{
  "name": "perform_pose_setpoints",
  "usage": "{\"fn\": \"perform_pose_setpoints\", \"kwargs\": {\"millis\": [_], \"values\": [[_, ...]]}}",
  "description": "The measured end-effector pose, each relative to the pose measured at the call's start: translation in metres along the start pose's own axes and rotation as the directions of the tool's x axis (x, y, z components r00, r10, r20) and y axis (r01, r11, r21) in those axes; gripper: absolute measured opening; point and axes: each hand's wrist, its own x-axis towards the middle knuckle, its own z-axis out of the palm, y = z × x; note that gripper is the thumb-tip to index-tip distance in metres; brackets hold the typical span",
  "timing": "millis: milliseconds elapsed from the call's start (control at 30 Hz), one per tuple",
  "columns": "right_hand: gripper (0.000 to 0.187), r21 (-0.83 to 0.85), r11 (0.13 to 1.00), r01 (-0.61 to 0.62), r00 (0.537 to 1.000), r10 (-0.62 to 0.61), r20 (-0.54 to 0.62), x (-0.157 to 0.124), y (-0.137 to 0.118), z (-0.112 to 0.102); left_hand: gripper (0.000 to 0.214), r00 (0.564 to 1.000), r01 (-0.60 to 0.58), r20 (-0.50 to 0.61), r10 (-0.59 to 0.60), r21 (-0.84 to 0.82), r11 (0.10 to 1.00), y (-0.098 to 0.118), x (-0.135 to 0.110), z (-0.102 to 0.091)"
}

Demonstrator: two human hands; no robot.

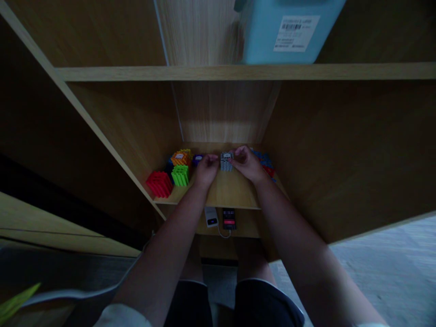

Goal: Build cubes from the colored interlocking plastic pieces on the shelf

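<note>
Seen from above by a head camera, two bare forearms reach forward into a low compartment of a wooden shelf unit [238, 71]. The lighting is dim.

Both hands meet at a small grey ribbed block [225, 162] that sits near the middle of the shelf board [225, 193], toward the back. The left hand [206, 169] grips the block's left side with its fingertips, and the right hand [247, 164] pinches its right side, so the block is held between them.

To the left of the hands lies a cluster of similar ribbed blocks: a red block [159, 184] nearest the front edge, a green block [180, 175] just beside it, and an orange block [180, 158] behind the green one. A small dark purple piece [197, 159] lies just beside the left hand. More blue and red pieces [266, 162] show behind the right hand, partly hidden.

Below the shelf board, a white device [211, 216] and a dark device [229, 219] sit side by side. On the shelf above stands a pale blue container [265, 36] with a white barcode label.
</note>
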Motion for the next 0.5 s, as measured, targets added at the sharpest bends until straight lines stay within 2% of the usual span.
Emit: {"fn": "perform_pose_setpoints", "kwargs": {"millis": [133,333,500], "values": [[0.054,-0.001,1.000,0.009,1.000,-0.009,0.011,-0.0002,0.0014,-0.0005,0.010,1.000,0.000,0.002,0.000,-0.022,1.000,-0.0002,0.0001,0.0008],[0.057,-0.014,0.999,-0.040,0.999,0.040,0.032,0.0005,-0.0006,-0.0010,0.012,1.000,-0.004,0.030,0.005,-0.032,0.999,0.0019,0.0002,0.0001],[0.052,0.000,1.000,0.018,0.999,-0.018,0.028,0.0001,0.0006,-0.0010,0.012,0.999,0.010,0.041,-0.008,-0.050,0.999,0.0040,-0.0007,0.0007]]}}
